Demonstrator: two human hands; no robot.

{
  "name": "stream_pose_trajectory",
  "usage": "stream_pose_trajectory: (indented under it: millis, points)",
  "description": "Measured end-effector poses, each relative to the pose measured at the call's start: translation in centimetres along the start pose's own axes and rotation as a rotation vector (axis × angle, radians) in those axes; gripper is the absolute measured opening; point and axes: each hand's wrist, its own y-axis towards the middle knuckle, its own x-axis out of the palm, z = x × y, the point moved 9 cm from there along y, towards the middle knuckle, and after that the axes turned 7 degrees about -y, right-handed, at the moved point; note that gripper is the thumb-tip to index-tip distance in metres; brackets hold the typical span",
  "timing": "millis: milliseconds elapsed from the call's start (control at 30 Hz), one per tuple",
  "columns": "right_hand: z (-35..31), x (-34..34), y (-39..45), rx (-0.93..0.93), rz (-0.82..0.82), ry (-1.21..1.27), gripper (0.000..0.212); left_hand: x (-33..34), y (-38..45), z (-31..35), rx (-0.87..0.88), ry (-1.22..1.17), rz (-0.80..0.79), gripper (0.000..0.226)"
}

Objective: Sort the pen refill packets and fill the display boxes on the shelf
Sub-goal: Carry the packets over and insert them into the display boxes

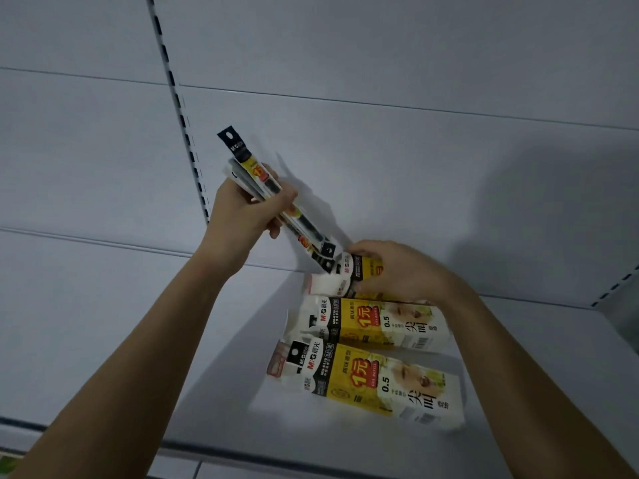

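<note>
Left hand (238, 216) gripping refill packets (262, 181) (fanned, raised), right hand (397, 271) clutching back display box (359, 271), shelf edge (276, 456) near.

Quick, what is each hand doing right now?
Left hand: gripping a bunch of refill packets.
Right hand: fingers curled round the far display box on the shelf.

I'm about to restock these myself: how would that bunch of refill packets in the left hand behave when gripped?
The bunch of refill packets probably slips and fans: its ends already splay beyond the left hand. The packets look thin and long, so likely light and bendy. The glossy wrap may slide; a firm mid-length grip seems wise.
</note>
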Motion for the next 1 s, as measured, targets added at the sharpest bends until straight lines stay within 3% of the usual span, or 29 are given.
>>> stream_pose_trajectory:
  millis: [100, 300, 533, 767, 867, 1000]
  points:
    - [-1.1, -2.0, -1.0, -0.085, 0.128, 0.259, 0.059, 0.4, 0.5, 1.5, 0.028, -0.027, 0.053, 0.022]
    - [-1.5, -4.1, -1.7, -0.183, 0.326, 0.479, 0.063, 2.6, 1.4, 4.9, 0.104, 0.090, 0.074, 0.007]
    - [-1.1, -3.7, -2.0, -0.199, 0.319, 0.564, 0.061, 5.8, 1.0, 5.1, 0.110, 0.223, -0.002, 0.002]
    - [-1.2, -3.8, -2.4, -0.242, 0.306, 0.597, 0.061, 6.1, 1.2, 6.2, 0.175, 0.322, 0.093, 0.011]
    - [-0.7, -3.8, -2.3, -0.228, 0.322, 0.591, 0.062, 5.4, 1.4, 6.5, 0.183, 0.259, 0.190, 0.017]
    - [-0.6, -3.7, -2.3, -0.224, 0.322, 0.605, 0.061, 4.5, 2.0, 6.7, 0.186, -0.103, 0.290, 0.010]
